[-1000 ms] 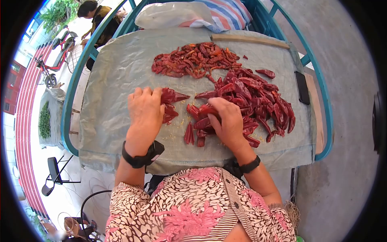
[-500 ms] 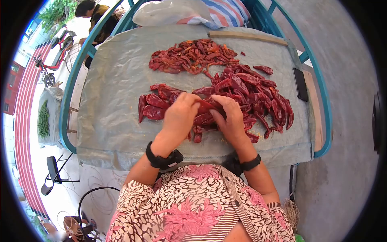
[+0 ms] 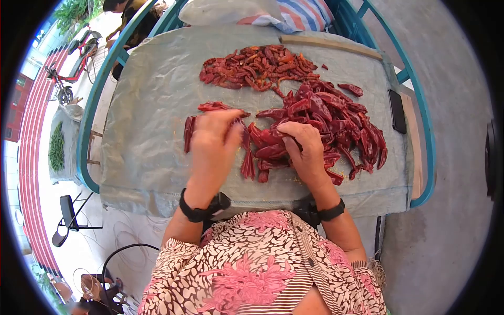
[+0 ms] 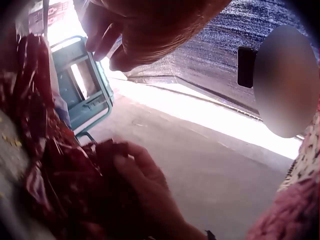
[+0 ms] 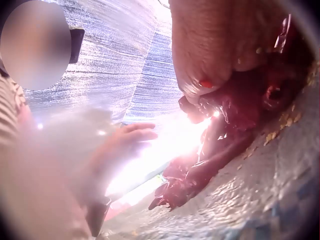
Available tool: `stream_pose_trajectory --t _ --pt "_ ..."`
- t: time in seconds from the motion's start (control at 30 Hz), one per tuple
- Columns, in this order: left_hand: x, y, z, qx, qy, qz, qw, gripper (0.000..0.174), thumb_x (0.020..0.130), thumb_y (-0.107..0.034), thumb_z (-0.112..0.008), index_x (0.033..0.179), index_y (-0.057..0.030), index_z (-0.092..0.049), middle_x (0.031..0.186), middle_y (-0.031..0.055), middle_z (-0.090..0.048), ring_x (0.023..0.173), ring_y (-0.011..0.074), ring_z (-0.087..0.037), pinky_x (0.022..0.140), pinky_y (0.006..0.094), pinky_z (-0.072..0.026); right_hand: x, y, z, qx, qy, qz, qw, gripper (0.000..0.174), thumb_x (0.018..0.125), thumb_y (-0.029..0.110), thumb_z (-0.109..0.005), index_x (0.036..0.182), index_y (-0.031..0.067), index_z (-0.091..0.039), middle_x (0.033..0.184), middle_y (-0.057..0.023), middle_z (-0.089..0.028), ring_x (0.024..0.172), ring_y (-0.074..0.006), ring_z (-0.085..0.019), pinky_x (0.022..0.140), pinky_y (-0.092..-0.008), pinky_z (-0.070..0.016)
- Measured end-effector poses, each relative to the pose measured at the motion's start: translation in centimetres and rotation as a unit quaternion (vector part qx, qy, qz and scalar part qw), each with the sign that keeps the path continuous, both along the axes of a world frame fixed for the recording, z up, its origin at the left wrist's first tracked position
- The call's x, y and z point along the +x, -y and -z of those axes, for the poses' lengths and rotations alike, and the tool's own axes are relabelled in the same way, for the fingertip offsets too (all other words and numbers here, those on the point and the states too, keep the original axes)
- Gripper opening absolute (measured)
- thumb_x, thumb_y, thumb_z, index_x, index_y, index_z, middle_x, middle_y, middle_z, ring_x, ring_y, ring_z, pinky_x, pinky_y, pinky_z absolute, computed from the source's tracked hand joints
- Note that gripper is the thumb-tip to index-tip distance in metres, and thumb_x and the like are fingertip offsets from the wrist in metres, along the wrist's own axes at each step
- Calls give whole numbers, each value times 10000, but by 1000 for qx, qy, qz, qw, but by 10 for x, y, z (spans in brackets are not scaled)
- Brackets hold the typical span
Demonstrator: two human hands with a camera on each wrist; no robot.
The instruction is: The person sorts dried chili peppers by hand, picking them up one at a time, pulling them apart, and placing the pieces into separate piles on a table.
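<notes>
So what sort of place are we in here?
Likely an outdoor yard or roadside spot used for handling produce: glossy dark-red peppers lie on a grey plastic sheet, with a red two-wheeled bike and leafy green plants beyond a teal metal rail.

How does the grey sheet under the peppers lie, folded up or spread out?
Spread out: the grey sheet stretches between the teal rails, lightly creased, with red peppers lying on top.
</notes>
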State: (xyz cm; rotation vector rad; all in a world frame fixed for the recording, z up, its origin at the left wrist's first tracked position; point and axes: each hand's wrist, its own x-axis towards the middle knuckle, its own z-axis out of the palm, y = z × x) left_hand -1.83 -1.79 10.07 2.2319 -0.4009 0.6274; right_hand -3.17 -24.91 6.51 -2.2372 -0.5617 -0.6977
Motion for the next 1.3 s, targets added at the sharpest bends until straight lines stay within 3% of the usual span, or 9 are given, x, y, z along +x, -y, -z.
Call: stream_pose_trajectory --t 0.07,0.23,0.57,0.67,0.77,0.87,1.07,1.23,1.3 --pt "-13 22 -1 -64 -151 88 983 337 911 -211 -784 1203 -72 -690 1036 112 -696 835 276 -689 727 386 -561 1 -4 -5 10 12 -21 1000 292 860 30 -749 1142 97 -707 1066 -50 -735 1000 -252 -679 896 -398 -486" --pt "-14 38 16 -42 -98 118 987 222 950 -215 -737 1120 -81 -688 946 136 -656 802 332 -674 691 415 -553 -7 -6 -6 47 -23 -43 998 305 847 48 -775 1141 96 -708 1055 -49 -736 985 -249 -680 910 -400 -482" --pt "22 -16 30 -37 -78 -94 992 147 991 -140 -684 1118 -67 -684 985 134 -655 869 337 -670 763 400 -540 -4 -7 -1 -51 -53 47 996 386 828 86 -785 1202 93 -695 1104 -61 -722 1025 -258 -651 943 -420 -465" --pt "18 -6 10 -14 29 -159 987 197 976 -98 -714 1159 -27 -696 1055 94 -641 731 152 -624 687 310 -521 -4 -12 -7 -114 -77 48 989 425 811 116 -796 1225 119 -701 1106 -46 -727 1037 -249 -637 984 -427 -445" --pt "9 -2 12 28 -47 -57 997 290 950 -68 -726 1235 -42 -677 1124 93 -614 713 141 -600 695 308 -518 -4 -12 -12 -148 -87 26 985 441 791 118 -808 1221 136 -711 1090 -25 -731 1023 -244 -632 1011 -430 -432" --pt "-1 8 14 -40 -231 81 969 372 930 -86 -725 1292 -77 -642 1120 129 -623 880 332 -658 780 397 -548 -3 -12 -10 -123 -88 30 988 433 780 100 -817 1200 135 -716 1084 -10 -734 1015 -241 -635 1026 -436 -427" --pt "-5 23 28 -85 -182 168 965 351 930 -93 -725 1273 -67 -657 1124 153 -685 882 306 -689 778 387 -550 -3 -10 -7 -29 -39 -3 999 443 807 74 -799 1231 125 -680 1146 -48 -712 1039 -261 -633 1028 -453 -425" --pt "8 11 19 -103 -178 33 978 335 957 -118 -718 1284 -87 -651 819 99 -702 702 249 -695 648 357 -540 -5 -6 -2 10 -74 45 996 530 820 48 -787 1320 98 -617 1211 -106 -679 1048 -294 -642 1001 -437 -451" --pt "10 11 15 -39 -160 -45 985 344 965 -126 -710 1302 -110 -642 745 85 -661 664 264 -674 637 365 -535 -6 -8 0 27 -96 42 994 518 827 38 -776 1318 95 -619 1194 -102 -680 1035 -282 -647 974 -423 -466"
